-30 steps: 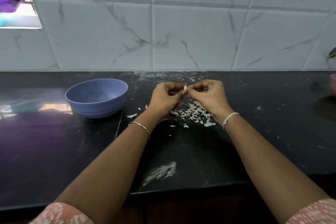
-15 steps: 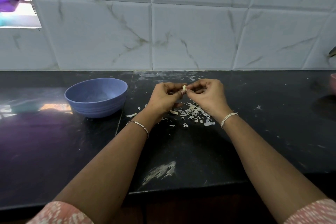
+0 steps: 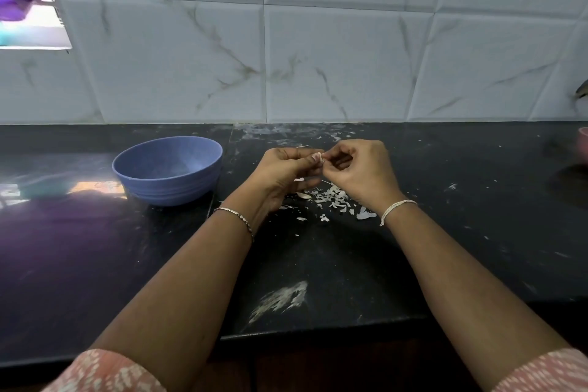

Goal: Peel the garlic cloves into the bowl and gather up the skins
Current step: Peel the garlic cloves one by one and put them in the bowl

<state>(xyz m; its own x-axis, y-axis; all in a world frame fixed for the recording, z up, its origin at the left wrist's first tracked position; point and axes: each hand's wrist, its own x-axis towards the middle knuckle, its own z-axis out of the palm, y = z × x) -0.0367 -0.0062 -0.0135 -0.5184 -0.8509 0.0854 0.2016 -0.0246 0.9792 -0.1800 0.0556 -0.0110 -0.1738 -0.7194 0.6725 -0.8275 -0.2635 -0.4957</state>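
Observation:
My left hand (image 3: 286, 172) and my right hand (image 3: 359, 169) meet above the black counter, fingers curled, and both pinch a small pale garlic clove (image 3: 318, 156) between their fingertips. Only the clove's tip shows. Beneath the hands lies a scatter of white garlic skins (image 3: 334, 197) on the counter. A blue bowl (image 3: 168, 169) stands to the left of my left hand, a short way off; what it holds is hidden behind its near wall.
The black counter (image 3: 318, 264) runs to a white marble-tiled wall behind. A whitish smear (image 3: 280, 297) marks the counter near its front edge. A pink object (image 3: 583, 143) shows at the far right edge.
The hands stay together on the clove with only small finger movements. The bowl and the skins have not moved.

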